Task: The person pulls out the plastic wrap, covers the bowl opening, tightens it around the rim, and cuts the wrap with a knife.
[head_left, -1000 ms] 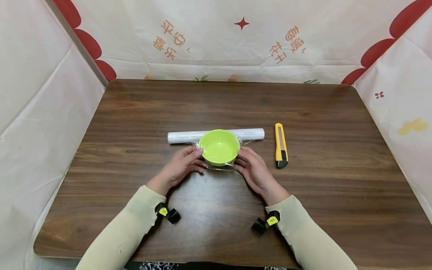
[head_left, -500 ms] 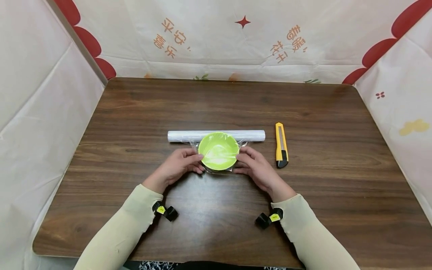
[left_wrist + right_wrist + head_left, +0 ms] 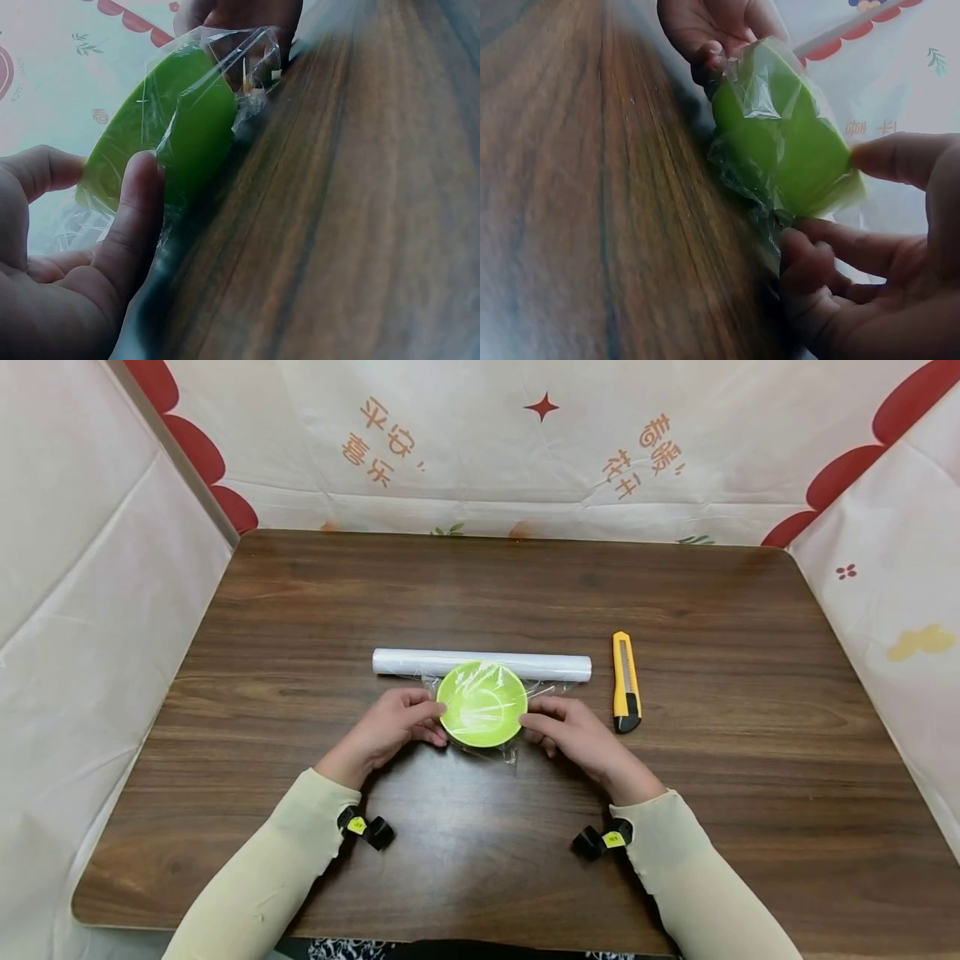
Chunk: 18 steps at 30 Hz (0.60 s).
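A lime-green bowl (image 3: 482,706), covered in crinkled clear cling film (image 3: 759,101), is between my two hands in the middle of the table. My left hand (image 3: 393,727) holds its left side, thumb at the rim and the other fingers lower against the side. On the opposite side my right hand (image 3: 573,735) grips the bowl, its thumb at the rim and curled fingers at the film below. Loose film bunches under the bowl's near edge. Just behind the bowl lies a white roll of cling film (image 3: 525,665), partly overlapped by the bowl in the head view.
A yellow and black utility knife (image 3: 626,683) lies on the brown wooden table (image 3: 300,593), to the right of the roll. White printed cloth (image 3: 480,452) hangs behind the table and along both sides. A small black camera is strapped to each sleeve.
The bowl has come slightly nearer to me, uncovering more of the roll. Film creases now show across its opening. My right hand has shifted a little to the right and nearer.
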Available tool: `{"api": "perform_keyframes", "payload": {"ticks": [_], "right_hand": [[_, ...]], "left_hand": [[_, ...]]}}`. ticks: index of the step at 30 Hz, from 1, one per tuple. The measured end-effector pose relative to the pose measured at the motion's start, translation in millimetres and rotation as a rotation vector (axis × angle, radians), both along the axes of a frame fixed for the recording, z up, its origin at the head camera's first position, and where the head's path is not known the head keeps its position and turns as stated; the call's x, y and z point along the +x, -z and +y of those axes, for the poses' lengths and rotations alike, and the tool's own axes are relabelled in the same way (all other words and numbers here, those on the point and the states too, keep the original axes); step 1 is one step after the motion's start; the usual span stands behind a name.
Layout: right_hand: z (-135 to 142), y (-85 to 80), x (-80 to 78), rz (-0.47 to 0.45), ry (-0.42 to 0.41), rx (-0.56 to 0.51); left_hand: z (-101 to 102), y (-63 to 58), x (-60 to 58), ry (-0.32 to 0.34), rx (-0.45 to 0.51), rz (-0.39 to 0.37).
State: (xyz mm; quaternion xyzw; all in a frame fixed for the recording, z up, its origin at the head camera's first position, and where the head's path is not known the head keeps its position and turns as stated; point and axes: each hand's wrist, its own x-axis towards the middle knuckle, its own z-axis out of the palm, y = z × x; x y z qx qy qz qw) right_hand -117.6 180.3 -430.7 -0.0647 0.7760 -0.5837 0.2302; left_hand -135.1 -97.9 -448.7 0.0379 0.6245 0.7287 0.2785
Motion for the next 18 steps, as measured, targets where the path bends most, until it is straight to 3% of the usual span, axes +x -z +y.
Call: {"api": "perform_keyframes", "payload": {"ticks": [12, 15, 18], "right_hand": [[6, 3.1, -5.1, -0.013, -0.069, 0.071], [12, -2.7, -8.2, 0.016, -0.082, 0.155], [21, -15.6, -13.5, 0.087, -0.09, 0.291]], "left_hand": [[-10, 4.2, 0.6, 0.077, -0.006, -0.051], [-14, 5.5, 1.2, 0.105, -0.005, -0.051], [-18, 3.2, 2.7, 0.078, -0.027, -0.041]]}}
